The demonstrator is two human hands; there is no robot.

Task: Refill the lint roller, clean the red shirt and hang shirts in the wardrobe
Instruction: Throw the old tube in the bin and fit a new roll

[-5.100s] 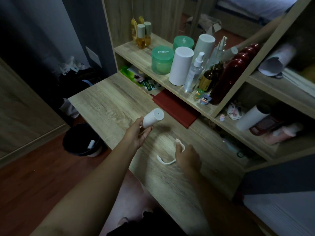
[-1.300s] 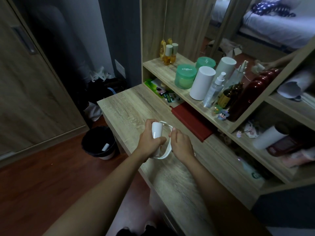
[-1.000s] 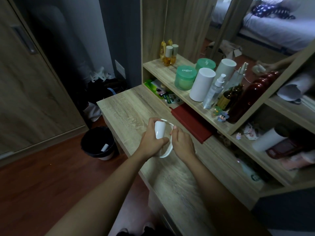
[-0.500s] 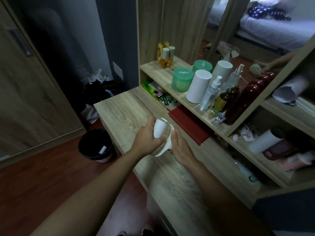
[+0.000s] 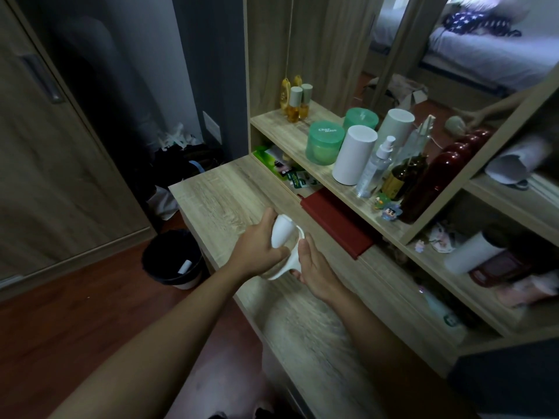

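Note:
Over the wooden desk (image 5: 220, 198), my left hand (image 5: 257, 244) is wrapped around a white lint roll refill (image 5: 281, 232), which stands nearly upright. My right hand (image 5: 314, 264) grips the white curved lint roller handle (image 5: 287, 267) right beside it, and the frame's upper arm curves over the top of the roll. Both hands touch each other around the roller. No shirt is in view.
A black waste bin (image 5: 172, 261) stands on the floor left of the desk. The shelf (image 5: 278, 128) holds a white cylinder (image 5: 354, 154), a green jar (image 5: 323, 142), a spray bottle (image 5: 375, 167) and a dark red bottle (image 5: 429, 182). A red book (image 5: 332, 220) lies under it. A wardrobe door (image 5: 45, 146) is at left.
Five seconds ago my hands were apart, the refill in the left and the handle on the desk under the right. Since then both parts came together; the handle has tilted downward.

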